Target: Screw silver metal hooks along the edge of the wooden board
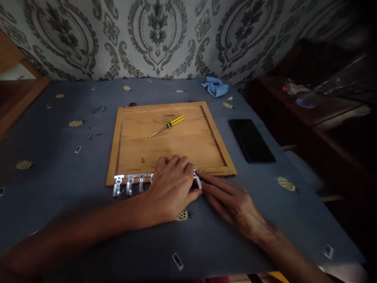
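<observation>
A metal hook rail (129,181) lies along the near edge of a framed wooden panel (173,149). Several of its hooks show to the left, overhanging that edge. My left hand (171,188) is closed over the rail's right part, its curled fingers hiding the hooks beneath. At the rail's right end, my right hand (232,200) grips the last hook with its fingertips. A screwdriver (167,125) with a yellow and black handle rests on the panel, its tip pointing left and toward me. One small screw (143,160) sits on the panel near the rail.
Small screws (90,138) are scattered on the blue-grey tablecloth (59,188) left of the panel. A black phone (251,140) lies to the right. Behind it is a crumpled blue cloth (215,87). A patterned curtain (157,39) hangs along the table's far side.
</observation>
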`<state>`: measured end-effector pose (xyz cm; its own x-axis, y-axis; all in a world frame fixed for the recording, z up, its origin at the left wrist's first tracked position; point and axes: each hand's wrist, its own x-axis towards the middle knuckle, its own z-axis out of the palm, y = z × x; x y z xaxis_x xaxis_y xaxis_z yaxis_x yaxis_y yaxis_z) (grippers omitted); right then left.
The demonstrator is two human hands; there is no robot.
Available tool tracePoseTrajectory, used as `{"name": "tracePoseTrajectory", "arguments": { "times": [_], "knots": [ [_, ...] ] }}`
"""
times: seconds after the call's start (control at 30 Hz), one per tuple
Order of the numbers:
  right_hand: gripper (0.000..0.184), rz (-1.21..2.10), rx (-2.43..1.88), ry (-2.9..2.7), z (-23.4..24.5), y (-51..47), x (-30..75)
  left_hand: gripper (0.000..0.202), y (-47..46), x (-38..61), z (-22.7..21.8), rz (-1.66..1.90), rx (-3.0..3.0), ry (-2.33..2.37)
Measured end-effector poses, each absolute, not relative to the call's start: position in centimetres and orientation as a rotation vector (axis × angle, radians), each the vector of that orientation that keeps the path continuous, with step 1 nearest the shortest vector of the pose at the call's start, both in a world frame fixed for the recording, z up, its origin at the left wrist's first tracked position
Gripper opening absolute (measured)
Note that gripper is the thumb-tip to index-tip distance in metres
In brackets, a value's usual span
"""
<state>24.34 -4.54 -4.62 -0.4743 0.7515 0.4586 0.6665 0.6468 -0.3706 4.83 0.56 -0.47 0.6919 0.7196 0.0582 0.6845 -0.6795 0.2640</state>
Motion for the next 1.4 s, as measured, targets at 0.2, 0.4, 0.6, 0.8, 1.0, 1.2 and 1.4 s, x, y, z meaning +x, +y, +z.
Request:
{"name": "tracePoseTrajectory", "arguments": {
  "times": [0.2, 0.4, 0.6, 0.8, 1.0, 1.2, 1.4],
  "knots": [
    [0.044, 0.221, -1.085, -2.258, -4.7, -4.5, 24.4, 0.030, 0.7, 4.8, -0.6, 0.251, 2.695, 1.116],
    [0.033, 0.209, -1.087, -2.255, -4.8, -4.5, 24.4, 0.030, 0.7, 4.9, -0.4, 0.219, 2.678, 1.122],
    [0.034, 0.238, -1.116, -2.255, -4.7, -4.7, 24.4, 0.029, 0.8, 4.9, 0.1, 0.154, 2.659, 1.121],
    [0.035, 0.228, -1.116, -2.264, -4.8, -4.6, 24.5, 0.029, 0.8, 4.9, -0.1, 0.158, 2.663, 1.116],
    [0.030, 0.213, -1.109, -2.258, -4.6, -4.5, 24.3, 0.029, 0.8, 4.9, -0.3, 0.169, 2.670, 1.117],
    [0.030, 0.229, -1.136, -2.272, -4.9, -4.6, 24.5, 0.039, 1.1, 4.5, 0.4, 0.153, 2.615, 1.099],
    [0.031, 0.228, -1.155, -2.290, -5.1, -4.7, 24.6, 0.047, 1.4, 3.8, 0.9, 0.092, 2.601, 1.136]
  ]
}}
